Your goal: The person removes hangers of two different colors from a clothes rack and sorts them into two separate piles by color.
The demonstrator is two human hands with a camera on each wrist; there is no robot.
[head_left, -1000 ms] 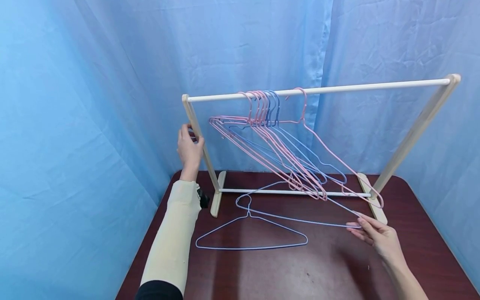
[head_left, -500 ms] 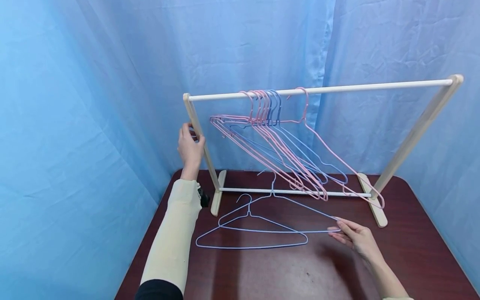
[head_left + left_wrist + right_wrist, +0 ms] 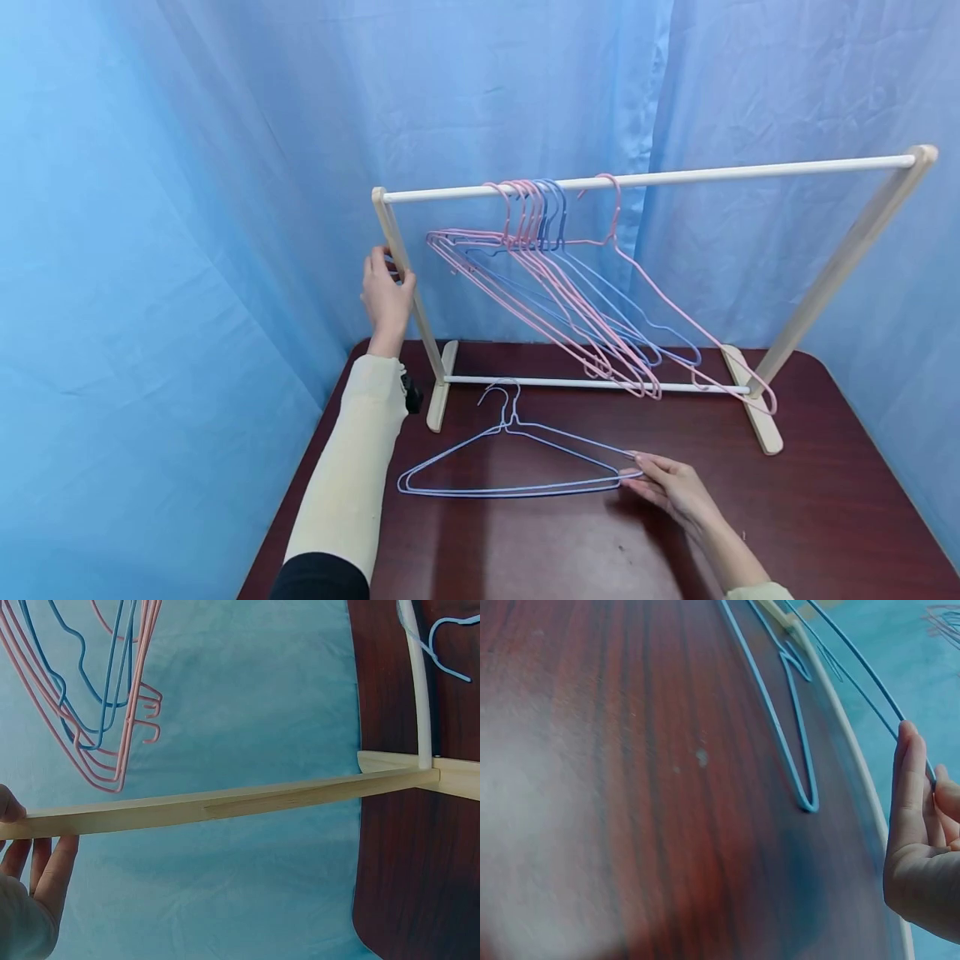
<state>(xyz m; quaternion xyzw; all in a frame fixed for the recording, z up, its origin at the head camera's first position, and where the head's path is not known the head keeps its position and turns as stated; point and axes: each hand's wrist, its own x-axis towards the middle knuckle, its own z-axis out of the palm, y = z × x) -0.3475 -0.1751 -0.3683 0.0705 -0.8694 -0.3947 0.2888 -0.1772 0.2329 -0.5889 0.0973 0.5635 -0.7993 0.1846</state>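
Note:
My left hand (image 3: 386,296) grips the left wooden post (image 3: 422,325) of a small clothes rack, thumb on one side and fingers on the other in the left wrist view. With my right hand (image 3: 671,492) I pinch one corner of a blue hanger (image 3: 573,437) low over the table. A second blue hanger (image 3: 562,451) lies flat on the tabletop, and the held one overlaps it almost outline on outline in the head view. In the right wrist view, the held hanger (image 3: 855,652) shows above the lying hanger (image 3: 761,697), apart from it at the corner.
Several pink hangers (image 3: 521,217) and blue hangers (image 3: 562,217) hang bunched on the rack's white top rail (image 3: 697,177). A single pink hanger (image 3: 617,212) hangs apart to their right. A lower white bar (image 3: 690,388) spans the feet on the dark wooden table (image 3: 570,550); blue curtains surround it.
My right hand has moved left and nearer with the blue hanger, bringing it from beside the bunch to over the lying one. My left hand stays on the post.

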